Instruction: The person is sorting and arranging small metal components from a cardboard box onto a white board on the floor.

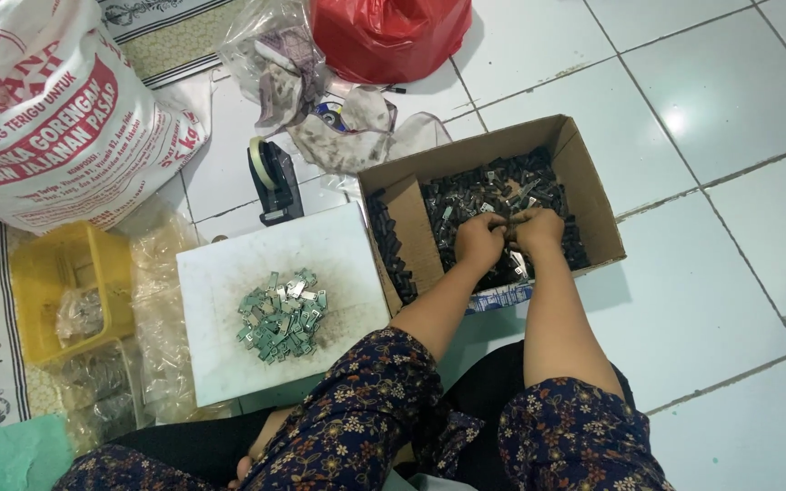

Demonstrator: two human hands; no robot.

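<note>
Head view: both hands (508, 235) pressed together, pinching small dark parts (488, 195) inside the cardboard box (593, 195).

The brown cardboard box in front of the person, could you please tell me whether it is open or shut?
Open: the brown cardboard box has its flaps folded aside, small dark parts lie exposed, and both hands are inside.

Your left holds a white printed sack (43, 109) with red bands; ahead — an open brown cardboard box (593, 195); beyond it, a red bag (384, 32).
</note>
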